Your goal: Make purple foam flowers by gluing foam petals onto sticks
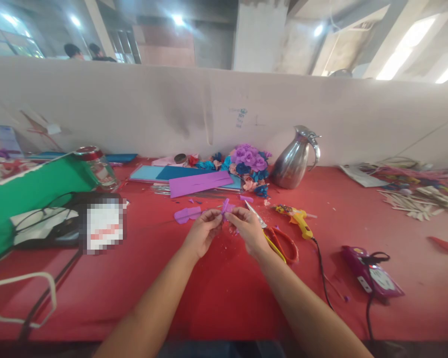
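Between the fingertips of both hands is a small piece of purple crepe paper (226, 206), partly hidden by the fingers. My left hand (205, 231) pinches it from the left, and my right hand (247, 228) pinches it from the right. A thin wire seems to run leftward from the left fingers. Cut purple paper pieces (186, 215) lie just left of my left hand. Scissors with red and yellow handles (288, 244) rest beside my right hand, their blades pointing away. To their right lies a yellow glue gun (297, 219) with a black cord.
Behind the hands are a purple paper sheet (199, 184), blue sheets (149, 173) and a cluster of paper flowers (248, 159). A steel jug (293, 161) stands behind on the right, near a purple power strip (373, 272). Leftward are a glass jar (100, 169) and a green panel (33, 199).
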Motion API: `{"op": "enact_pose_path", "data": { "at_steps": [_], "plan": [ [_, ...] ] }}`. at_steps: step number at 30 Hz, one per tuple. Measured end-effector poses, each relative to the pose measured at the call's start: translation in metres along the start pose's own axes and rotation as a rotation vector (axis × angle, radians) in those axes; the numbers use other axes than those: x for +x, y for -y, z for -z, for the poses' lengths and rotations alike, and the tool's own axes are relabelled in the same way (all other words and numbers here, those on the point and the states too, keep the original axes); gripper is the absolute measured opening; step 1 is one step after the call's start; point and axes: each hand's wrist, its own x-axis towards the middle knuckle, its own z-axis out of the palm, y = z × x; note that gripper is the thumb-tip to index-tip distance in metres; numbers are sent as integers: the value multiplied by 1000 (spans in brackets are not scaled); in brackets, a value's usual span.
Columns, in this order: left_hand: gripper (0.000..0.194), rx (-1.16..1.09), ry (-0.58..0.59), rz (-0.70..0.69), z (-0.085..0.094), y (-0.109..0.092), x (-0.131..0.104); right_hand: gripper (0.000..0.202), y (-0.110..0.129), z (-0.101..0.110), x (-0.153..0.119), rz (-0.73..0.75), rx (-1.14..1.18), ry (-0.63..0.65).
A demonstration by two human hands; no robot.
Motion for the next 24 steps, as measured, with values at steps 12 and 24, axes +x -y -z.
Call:
{"op": "enact_pose_path", "data": {
  "at_steps": [12,24],
  "plan": [
    [24,104,44,-131,2,1,3,32,1,0,-1,23,76,-16],
    [20,57,87,-100,4,2,3,31,6,1,-1,65,161,-46]
  ]
}}
